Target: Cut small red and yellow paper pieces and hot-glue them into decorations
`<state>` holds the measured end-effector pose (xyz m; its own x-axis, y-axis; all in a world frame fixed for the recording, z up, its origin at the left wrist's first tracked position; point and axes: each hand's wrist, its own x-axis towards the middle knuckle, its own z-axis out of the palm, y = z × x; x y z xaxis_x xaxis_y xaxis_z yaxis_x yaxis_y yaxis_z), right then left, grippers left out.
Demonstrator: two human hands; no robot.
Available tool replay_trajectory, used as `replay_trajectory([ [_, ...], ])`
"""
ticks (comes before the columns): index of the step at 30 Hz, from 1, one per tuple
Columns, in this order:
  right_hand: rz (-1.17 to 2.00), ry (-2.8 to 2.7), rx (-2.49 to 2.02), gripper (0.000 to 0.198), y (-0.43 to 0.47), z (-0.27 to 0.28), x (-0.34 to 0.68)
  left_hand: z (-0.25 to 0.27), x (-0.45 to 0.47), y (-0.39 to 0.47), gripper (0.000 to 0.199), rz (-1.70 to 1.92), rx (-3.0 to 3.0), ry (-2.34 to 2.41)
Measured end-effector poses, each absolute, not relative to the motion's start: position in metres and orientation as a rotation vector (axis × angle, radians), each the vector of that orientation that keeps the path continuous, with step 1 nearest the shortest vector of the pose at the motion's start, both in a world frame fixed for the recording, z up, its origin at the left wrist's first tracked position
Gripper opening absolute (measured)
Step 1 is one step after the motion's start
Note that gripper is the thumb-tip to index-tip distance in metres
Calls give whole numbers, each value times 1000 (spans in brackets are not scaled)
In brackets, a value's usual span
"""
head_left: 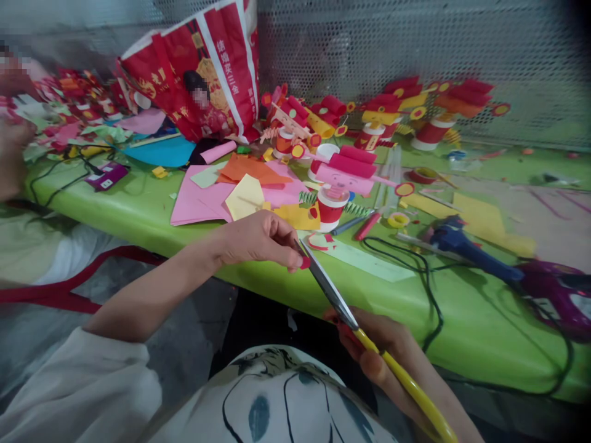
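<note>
My left hand (265, 243) pinches a small piece of red paper (305, 263) in front of the table edge. In my right hand (378, 344) is a pair of scissors (332, 295) with yellow handles, its blades pointing up and left. The blade tips are beside the red paper; whether they touch it I cannot tell. Just behind, a paper figure (337, 203) with a pink face, red rolled hat and white-and-red cup body stands on the table. Red scraps (322, 241) and a pale green paper strip (369, 258) lie near the blades.
A blue glue gun (475, 249) with black cord lies at right. Coloured paper sheets (198, 194) and a big red bag (184, 80) stand left of centre. Several finished-looking figures (434, 123) line the back of the green table (397, 307). Another person's hand (13, 154) is far left.
</note>
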<state>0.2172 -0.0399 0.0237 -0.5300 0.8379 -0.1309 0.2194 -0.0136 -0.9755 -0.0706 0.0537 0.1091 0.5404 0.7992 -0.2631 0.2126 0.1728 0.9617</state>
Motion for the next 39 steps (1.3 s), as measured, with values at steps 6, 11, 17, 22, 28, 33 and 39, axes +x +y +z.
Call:
replay_trajectory([
  [6,1458,-1740,-1125,82,-42,26,215,110,-71,56,8,484,1393,958],
  [11,1408,-1789,-1125,82,-41,25,216,111,-70,57,11,460,1400,982],
  [17,1410,-1820,-1108,77,-35,24,219,109,-71,58,14,452,1380,988],
  [22,1525,-1646,-1154,81,-39,27,211,107,-72,55,14,491,1265,968],
  [28,1627,-1346,-1160,87,-46,34,202,99,-60,38,17,780,930,986],
  [33,1556,-1372,-1202,73,-43,37,197,83,-37,21,22,1054,622,968],
  [39,1450,-1442,-1208,75,-40,33,186,75,-6,8,27,1344,299,888],
])
